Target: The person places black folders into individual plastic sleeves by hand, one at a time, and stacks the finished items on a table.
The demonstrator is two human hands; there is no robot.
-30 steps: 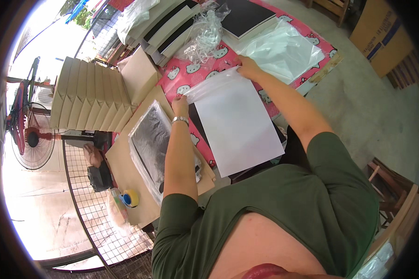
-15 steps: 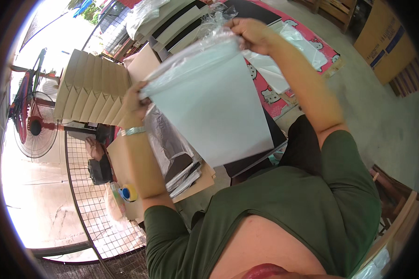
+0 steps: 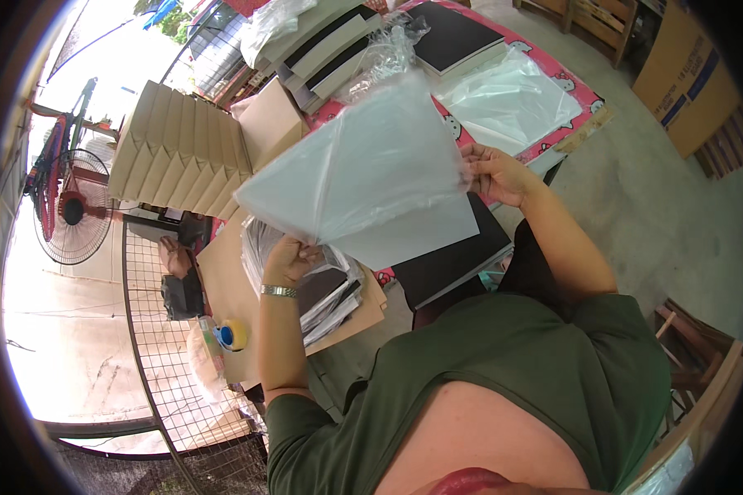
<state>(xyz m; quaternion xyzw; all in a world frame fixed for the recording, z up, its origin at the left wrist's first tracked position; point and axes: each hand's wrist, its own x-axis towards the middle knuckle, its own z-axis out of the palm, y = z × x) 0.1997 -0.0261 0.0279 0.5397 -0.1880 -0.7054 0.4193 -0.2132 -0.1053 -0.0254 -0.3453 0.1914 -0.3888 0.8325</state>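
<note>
A white sheet or thin stack of sheets [image 3: 429,235] is held up in front of me, with a clear plastic bag [image 3: 371,157] over much of it. The lower right corner of the white sheet sticks out of the plastic. My left hand [image 3: 291,260] is closed on the plastic's lower left edge. On the right side, my right hand [image 3: 502,176] pinches the edge near the bag's right corner. Beneath lies a black board or pad [image 3: 454,262] near my lap. Beside my left hand, dark sheets in clear plastic [image 3: 330,293] are piled on brown cardboard [image 3: 215,272].
Brown wrapped packages [image 3: 177,153] are stacked at left, near a fan [image 3: 73,206] and a tape roll [image 3: 233,335]. Clear bags [image 3: 512,99] and a black pad [image 3: 454,37] lie on the pink-covered table [image 3: 593,101]. A carton [image 3: 677,78] stands far right.
Both hands have come down toward me. The plastic, bunched at the white sheet's far edge before, now spreads over much of it.
</note>
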